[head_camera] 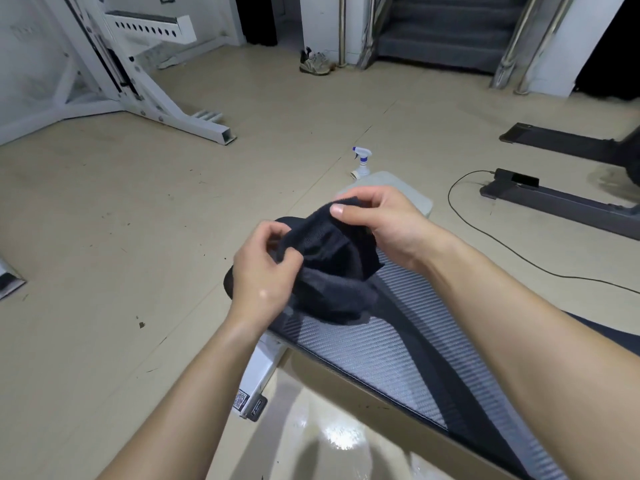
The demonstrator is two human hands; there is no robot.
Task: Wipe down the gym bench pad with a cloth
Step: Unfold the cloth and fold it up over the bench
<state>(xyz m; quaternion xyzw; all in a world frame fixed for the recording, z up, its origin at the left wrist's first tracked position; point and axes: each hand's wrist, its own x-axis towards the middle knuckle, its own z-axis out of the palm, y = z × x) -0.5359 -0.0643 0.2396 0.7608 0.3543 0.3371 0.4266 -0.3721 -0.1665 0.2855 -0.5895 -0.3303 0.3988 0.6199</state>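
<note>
In the head view, the person is holding a dark cloth [329, 258] between both hands above the far end of the gym bench pad [398, 351]. The left hand [266, 271] is pinching the cloth's near-left edge, thumb and fingers closed on a fold of fabric, while the right hand [377, 223] is gripping the upper edge, its thumb pressing down on top of the bunched material and its fingers curling behind it. The cloth is hanging crumpled between the two grips, and its lower folds are draping down onto or just over the pad; contact there is hard to judge. The pad is running diagonally from the lower right toward the middle of the frame, showing a grey woven-pattern surface with a dark band down its length. A white bench frame [259, 372] bearing a small label is sitting under the pad's left side. Beyond the hands, a pale grey cushion [412, 192] is lying past the end of the pad, and a spray bottle [362, 162] with a blue-and-white trigger head is standing on the beige floor [138, 220] just behind it. A white rack [138, 77] is standing at the upper left, a pair of shoes [317, 62] is resting near carpeted stairs [446, 32], and a black cable [512, 251] is trailing across the floor at the right.
</note>
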